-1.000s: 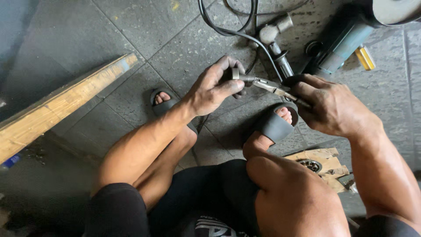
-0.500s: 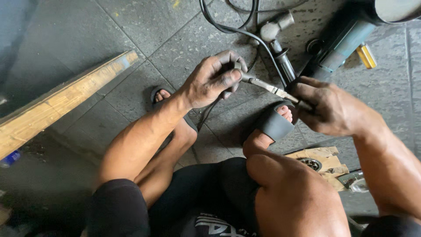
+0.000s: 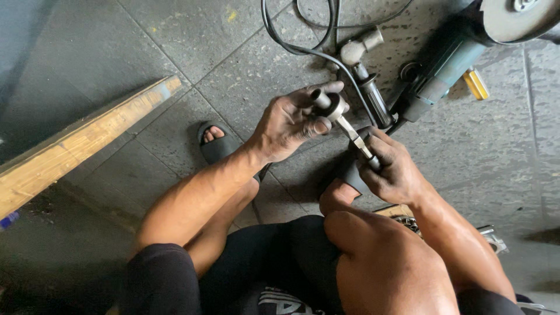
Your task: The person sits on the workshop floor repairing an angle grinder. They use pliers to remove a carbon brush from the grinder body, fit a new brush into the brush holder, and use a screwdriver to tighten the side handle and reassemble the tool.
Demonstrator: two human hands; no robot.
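I squat on a grey tiled floor. My left hand (image 3: 291,122) grips a small dark cylindrical metal part (image 3: 328,104) with a ring around it. My right hand (image 3: 392,169) is closed on the handles of metal pliers (image 3: 354,135), whose jaws reach up to the part in my left hand. Both hands are held just above my sandalled feet (image 3: 214,143).
A teal angle grinder (image 3: 461,52) with its grey disc lies at the upper right, its black cable (image 3: 303,41) looping across the floor. A metal side handle (image 3: 367,76) lies beside it. A wooden plank (image 3: 81,146) runs along the left. A yellow object (image 3: 475,83) sits by the grinder.
Both hands have drawn closer together and risen a little. The pliers now point more steeply up to the part in my left hand, and the right hand hides the right sandal's strap.
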